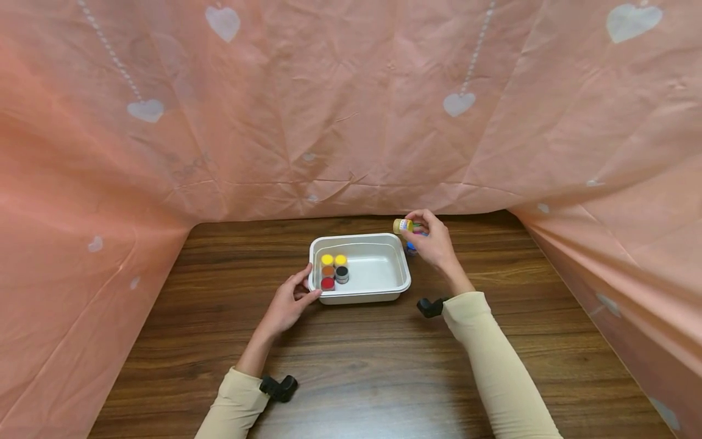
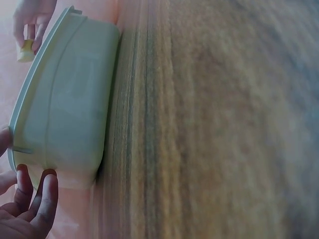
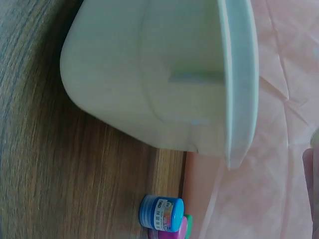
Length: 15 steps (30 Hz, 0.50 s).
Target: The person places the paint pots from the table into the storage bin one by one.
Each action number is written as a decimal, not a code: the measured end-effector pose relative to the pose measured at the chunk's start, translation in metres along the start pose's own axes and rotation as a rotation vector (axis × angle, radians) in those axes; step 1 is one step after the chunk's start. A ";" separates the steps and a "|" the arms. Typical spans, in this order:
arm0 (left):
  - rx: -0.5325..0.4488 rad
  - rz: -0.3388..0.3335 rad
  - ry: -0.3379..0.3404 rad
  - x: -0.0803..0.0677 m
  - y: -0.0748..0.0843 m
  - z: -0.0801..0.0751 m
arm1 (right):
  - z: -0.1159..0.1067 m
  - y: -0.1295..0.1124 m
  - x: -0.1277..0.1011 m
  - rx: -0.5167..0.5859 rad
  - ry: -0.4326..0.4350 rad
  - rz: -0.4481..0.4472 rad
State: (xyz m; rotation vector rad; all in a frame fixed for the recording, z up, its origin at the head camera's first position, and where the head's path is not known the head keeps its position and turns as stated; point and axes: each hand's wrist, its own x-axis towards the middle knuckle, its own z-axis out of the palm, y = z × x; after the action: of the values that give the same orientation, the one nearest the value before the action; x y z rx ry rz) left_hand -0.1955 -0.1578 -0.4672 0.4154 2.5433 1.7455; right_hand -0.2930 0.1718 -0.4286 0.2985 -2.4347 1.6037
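A white plastic tub point(image 1: 364, 298) stands on the table, with several small paint jars in its left end: two yellow-lidded jars point(image 1: 334, 260), a brown-lidded jar point(image 1: 328, 272), a black-lidded jar point(image 1: 342, 274) and a red-lidded jar point(image 1: 327, 284). My left hand point(image 1: 287, 305) grips the tub's near left corner, thumb along the front rim and fingers at the end wall. Above the table past the tub's far right corner, my right hand point(image 1: 433, 241) pinches a yellow paint jar point(image 1: 403, 225) tipped on its side. In the right wrist view that hand barely shows at the edge.
Beside the tub's right end stand a blue-lidded jar point(image 3: 162, 213), a magenta jar point(image 3: 172, 230) and a green-lidded one point(image 3: 189, 225), partly behind the right hand in the head view. A pink curtain point(image 1: 340, 122) with hearts encloses the wooden table point(image 1: 351, 353) at the back and sides.
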 end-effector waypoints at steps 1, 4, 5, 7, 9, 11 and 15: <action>0.001 0.001 0.000 0.000 0.000 0.000 | 0.001 -0.001 0.000 -0.006 -0.008 -0.022; 0.006 0.003 0.002 -0.001 0.001 0.000 | 0.004 -0.002 -0.001 -0.041 -0.032 -0.087; 0.010 0.005 0.003 -0.001 0.001 0.000 | 0.005 -0.002 -0.001 -0.058 -0.035 -0.101; 0.015 0.007 0.004 -0.001 0.001 0.000 | 0.006 -0.009 -0.003 -0.062 -0.048 -0.118; 0.020 0.010 0.007 0.000 0.001 0.000 | 0.007 -0.020 -0.008 -0.044 -0.061 -0.114; 0.026 0.013 0.007 0.000 0.001 0.000 | 0.008 -0.031 -0.012 -0.026 -0.078 -0.104; 0.025 0.011 0.005 0.000 0.000 -0.001 | 0.012 -0.043 -0.016 0.001 -0.102 -0.089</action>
State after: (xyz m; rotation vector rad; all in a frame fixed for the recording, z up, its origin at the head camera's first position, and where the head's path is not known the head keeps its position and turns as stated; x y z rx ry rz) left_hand -0.1958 -0.1589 -0.4668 0.4277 2.5741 1.7224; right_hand -0.2661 0.1451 -0.4002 0.4927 -2.4564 1.5896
